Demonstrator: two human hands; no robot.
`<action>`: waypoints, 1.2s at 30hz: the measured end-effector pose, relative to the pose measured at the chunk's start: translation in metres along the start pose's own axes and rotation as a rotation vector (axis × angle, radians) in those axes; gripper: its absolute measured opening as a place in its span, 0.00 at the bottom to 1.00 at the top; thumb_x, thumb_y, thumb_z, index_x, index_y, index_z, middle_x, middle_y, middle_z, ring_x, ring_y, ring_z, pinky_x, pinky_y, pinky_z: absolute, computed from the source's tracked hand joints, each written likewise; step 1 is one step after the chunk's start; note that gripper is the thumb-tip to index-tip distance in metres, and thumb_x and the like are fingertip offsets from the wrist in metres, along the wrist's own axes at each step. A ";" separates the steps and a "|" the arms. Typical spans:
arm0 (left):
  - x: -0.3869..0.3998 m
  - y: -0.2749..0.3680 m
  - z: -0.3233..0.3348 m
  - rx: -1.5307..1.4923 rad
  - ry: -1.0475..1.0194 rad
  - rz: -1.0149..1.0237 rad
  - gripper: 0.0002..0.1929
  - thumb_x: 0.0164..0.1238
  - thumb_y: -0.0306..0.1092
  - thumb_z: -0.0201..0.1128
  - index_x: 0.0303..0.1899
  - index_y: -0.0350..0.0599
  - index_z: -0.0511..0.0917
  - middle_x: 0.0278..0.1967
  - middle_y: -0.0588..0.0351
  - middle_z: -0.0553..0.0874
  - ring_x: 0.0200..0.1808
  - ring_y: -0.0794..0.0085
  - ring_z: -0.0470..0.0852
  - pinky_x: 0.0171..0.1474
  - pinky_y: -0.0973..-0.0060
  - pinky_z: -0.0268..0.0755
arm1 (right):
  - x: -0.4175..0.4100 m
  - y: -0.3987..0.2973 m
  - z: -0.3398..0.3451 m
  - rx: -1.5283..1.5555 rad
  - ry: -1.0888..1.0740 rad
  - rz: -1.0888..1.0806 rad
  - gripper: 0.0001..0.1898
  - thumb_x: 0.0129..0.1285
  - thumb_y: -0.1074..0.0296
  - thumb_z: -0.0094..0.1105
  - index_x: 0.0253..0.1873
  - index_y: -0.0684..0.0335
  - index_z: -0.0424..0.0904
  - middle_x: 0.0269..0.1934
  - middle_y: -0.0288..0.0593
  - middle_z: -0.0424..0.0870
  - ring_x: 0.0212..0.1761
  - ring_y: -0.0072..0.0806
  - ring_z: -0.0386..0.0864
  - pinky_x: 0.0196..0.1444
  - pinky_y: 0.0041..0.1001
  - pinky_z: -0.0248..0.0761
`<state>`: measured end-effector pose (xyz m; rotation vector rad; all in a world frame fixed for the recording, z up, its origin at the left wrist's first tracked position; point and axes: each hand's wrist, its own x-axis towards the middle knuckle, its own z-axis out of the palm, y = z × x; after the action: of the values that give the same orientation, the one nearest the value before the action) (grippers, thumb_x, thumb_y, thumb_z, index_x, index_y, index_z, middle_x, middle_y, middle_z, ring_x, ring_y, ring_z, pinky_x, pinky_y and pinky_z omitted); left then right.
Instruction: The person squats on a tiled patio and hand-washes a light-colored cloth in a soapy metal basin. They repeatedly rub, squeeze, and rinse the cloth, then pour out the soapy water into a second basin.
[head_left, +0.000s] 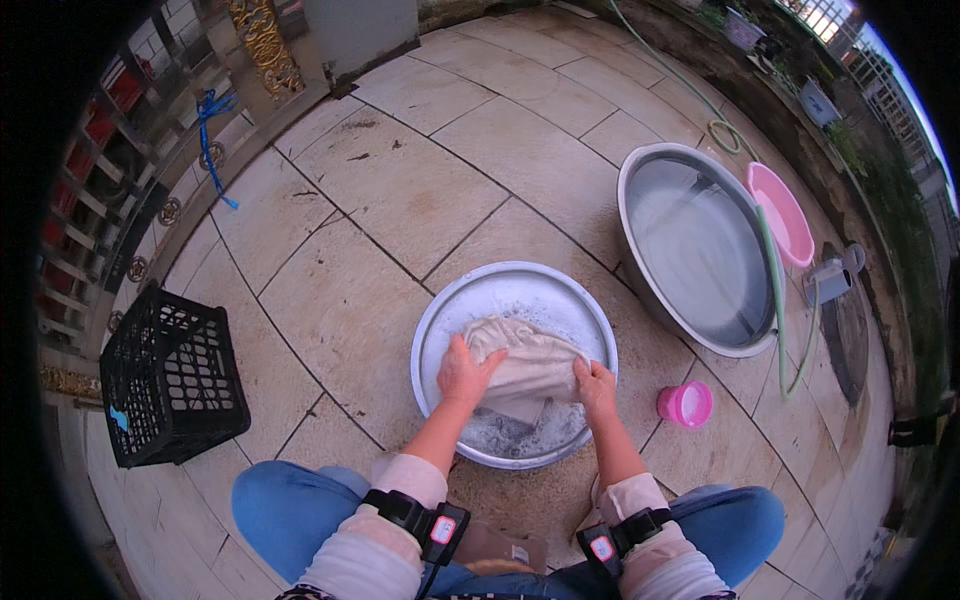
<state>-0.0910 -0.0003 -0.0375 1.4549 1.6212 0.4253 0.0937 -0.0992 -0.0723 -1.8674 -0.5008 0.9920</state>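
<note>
A wet, pale beige cloth is stretched sideways over a round metal basin on the floor before me. My left hand grips the cloth's left part, thumb on top. At its right end my right hand pinches the edge close to the basin's rim. Foamy, greyish water lies in the basin below the cloth, and one flap of fabric hangs down towards it. The fingertips under the cloth are hidden.
To the right stands a large metal tub of water, with a green hose over its rim. Beside it are a pink basin and a watering can. A pink cup sits nearer. Leftward is a black plastic crate.
</note>
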 end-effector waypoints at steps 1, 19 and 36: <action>0.001 -0.003 -0.002 0.154 0.074 0.046 0.42 0.42 0.50 0.69 0.56 0.36 0.58 0.46 0.40 0.73 0.48 0.51 0.73 0.49 0.64 0.65 | 0.004 0.003 -0.003 0.073 0.017 -0.036 0.12 0.58 0.62 0.54 0.31 0.67 0.77 0.22 0.30 0.73 0.23 0.15 0.65 0.26 0.21 0.61; -0.016 -0.009 0.039 0.268 -0.187 0.127 0.25 0.55 0.42 0.56 0.52 0.38 0.64 0.44 0.44 0.74 0.47 0.53 0.73 0.49 0.65 0.65 | -0.007 0.031 0.044 -0.062 0.097 -0.063 0.13 0.54 0.74 0.47 0.46 0.68 0.68 0.38 0.49 0.76 0.41 0.32 0.74 0.43 0.30 0.67; -0.008 -0.026 0.063 -1.397 -0.548 -0.381 0.16 0.65 0.48 0.45 0.37 0.45 0.73 0.32 0.56 0.78 0.33 0.69 0.76 0.38 0.72 0.71 | -0.072 -0.057 0.075 -0.422 -0.103 -0.459 0.23 0.61 0.49 0.38 0.29 0.63 0.76 0.25 0.60 0.76 0.28 0.54 0.75 0.33 0.45 0.67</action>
<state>-0.0581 -0.0325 -0.0884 0.1437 0.7306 0.6537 -0.0051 -0.0805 -0.0094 -1.9360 -1.2156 0.7076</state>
